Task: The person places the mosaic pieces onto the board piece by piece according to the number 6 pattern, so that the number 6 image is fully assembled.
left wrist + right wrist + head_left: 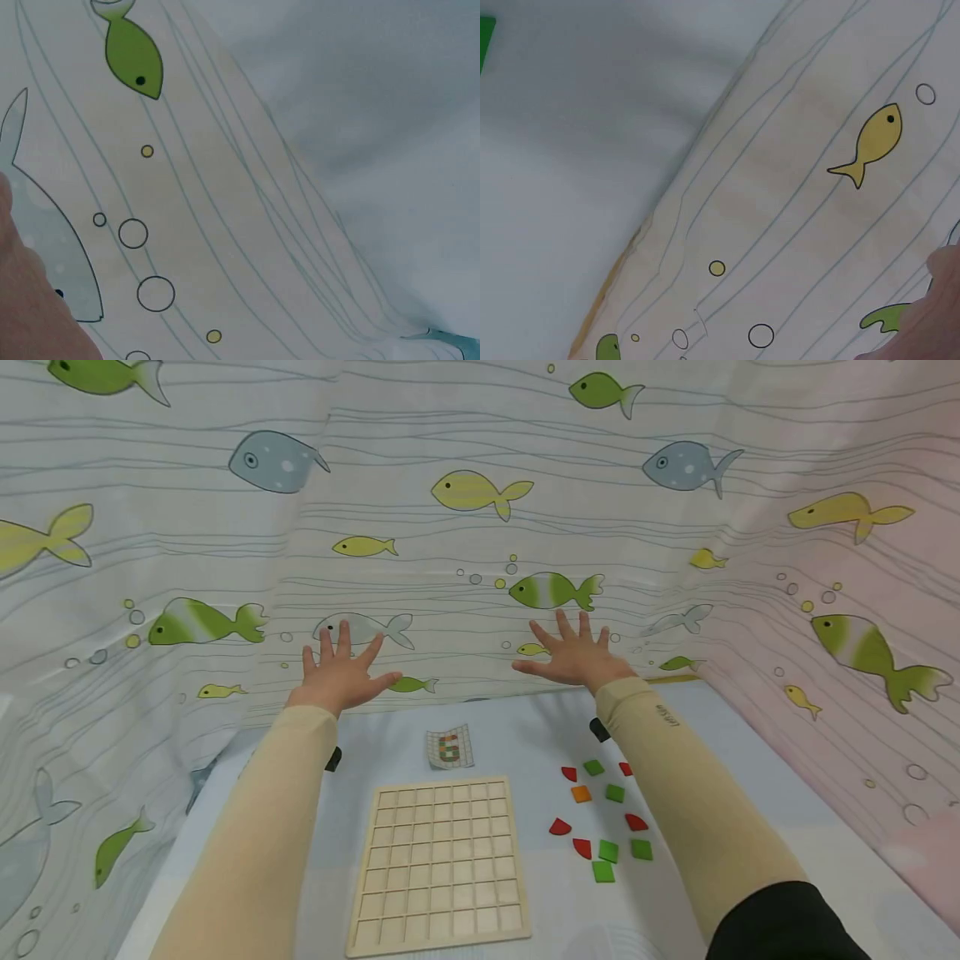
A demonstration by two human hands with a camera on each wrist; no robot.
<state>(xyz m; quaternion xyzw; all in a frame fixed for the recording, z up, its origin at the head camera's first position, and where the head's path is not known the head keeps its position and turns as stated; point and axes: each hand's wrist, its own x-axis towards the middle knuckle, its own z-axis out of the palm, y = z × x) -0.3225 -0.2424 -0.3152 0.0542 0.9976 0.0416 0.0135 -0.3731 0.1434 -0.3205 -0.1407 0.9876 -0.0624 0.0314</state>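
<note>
Both hands are raised with fingers spread, holding nothing. In the head view the left hand (pixel 339 675) is up at the left, in front of the fish-printed curtain (pixel 420 585). The right hand (pixel 576 656) is held up likewise to the right. Below and between the arms lies a wooden grid board (pixel 444 863) with bare square compartments. Right of it are scattered green square tiles (pixel 603 872), an orange tile (pixel 581 794) and red rounded-edge pieces (pixel 560 827). A small sheet with a coloured grid pattern (pixel 450 747) lies behind the board. Each wrist view shows only part of a hand at its edge.
The curtain surrounds the white table (pixel 540 727) at the back and both sides. Dark straps show at both wrists' undersides, and a black sleeve end (pixel 783 922) covers the right upper forearm. A green piece (pixel 486 37) appears at the right wrist view's left edge.
</note>
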